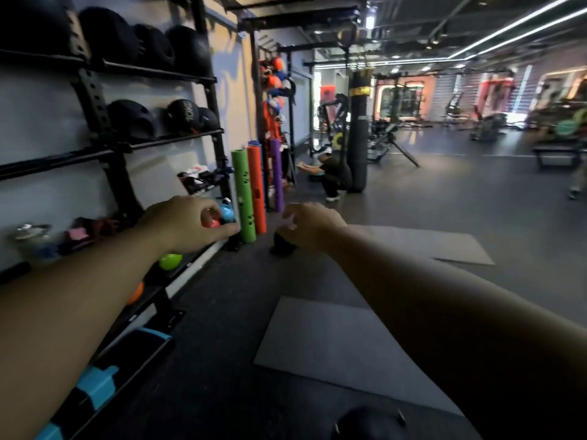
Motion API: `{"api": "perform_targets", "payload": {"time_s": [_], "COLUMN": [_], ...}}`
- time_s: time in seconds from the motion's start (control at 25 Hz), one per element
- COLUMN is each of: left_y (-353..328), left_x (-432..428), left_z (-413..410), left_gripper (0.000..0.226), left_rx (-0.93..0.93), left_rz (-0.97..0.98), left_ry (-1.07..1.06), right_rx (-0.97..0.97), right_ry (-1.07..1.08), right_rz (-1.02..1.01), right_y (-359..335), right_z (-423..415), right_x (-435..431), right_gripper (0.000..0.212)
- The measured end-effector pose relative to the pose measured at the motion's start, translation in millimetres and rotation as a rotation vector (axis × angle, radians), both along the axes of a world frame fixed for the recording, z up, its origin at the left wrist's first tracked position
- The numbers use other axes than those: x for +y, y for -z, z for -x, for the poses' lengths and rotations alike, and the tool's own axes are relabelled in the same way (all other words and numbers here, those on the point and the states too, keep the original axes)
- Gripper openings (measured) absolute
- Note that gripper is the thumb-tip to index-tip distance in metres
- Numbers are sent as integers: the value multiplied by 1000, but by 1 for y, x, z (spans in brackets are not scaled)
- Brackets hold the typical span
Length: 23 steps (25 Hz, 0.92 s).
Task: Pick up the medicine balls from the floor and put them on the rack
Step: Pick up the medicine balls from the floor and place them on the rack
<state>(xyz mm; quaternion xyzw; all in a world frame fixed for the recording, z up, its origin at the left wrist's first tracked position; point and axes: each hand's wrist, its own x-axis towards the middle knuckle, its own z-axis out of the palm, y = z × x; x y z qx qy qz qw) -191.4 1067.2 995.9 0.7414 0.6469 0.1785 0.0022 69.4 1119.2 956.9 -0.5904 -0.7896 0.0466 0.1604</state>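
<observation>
A black medicine ball [282,244] lies on the dark floor beside the rack's far end. My right hand [309,225] reaches out just above it, fingers spread and empty. My left hand [187,222] stretches toward the rack's low shelf, fingers loosely curled with nothing in them. A second black medicine ball [365,423] sits on the floor at the bottom edge, near me. The black wall rack [104,128] on the left carries several black medicine balls [184,117] on its upper shelves.
Green [243,195], orange and purple foam tubes stand upright past the rack. Small coloured balls [170,261] and kettlebells rest on the low shelf. Two grey mats [343,347] lie on the floor. A person [332,174] squats beside a hanging punching bag [357,128].
</observation>
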Motion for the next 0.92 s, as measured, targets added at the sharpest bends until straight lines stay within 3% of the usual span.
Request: {"api": "perform_targets", "payload": {"time_s": [0.2,0.32,0.44,0.52,0.72,0.84,0.92], "left_y": [58,65,73,86,115,150,175], "left_x": [-37,-58,-76,-85,-107,-107,-103], "left_z": [-41,-93,-155,-192,-279,-326,-353], "left_gripper": [78,84,116,125,90,95,86], "left_rx": [14,-11,8,32,63,54,47], "left_rz": [118,196,205,214,300,317,344], "left_ry": [102,173,245,282,248,167,132], "right_rx": [18,-1,2,1,-41,-40,-41], "right_ry": [74,153,204,228,244,199,161], "right_rz": [97,107,109,105,128,162,190], "right_y": [58,83,99,106,136,162,185], "right_z": [-50,-96,-148,-184,-279,-328,-354], "right_x": [-77,-120,-148,-160,-171,-167,-161], "right_gripper": [41,48,52,53,55,55,55]}}
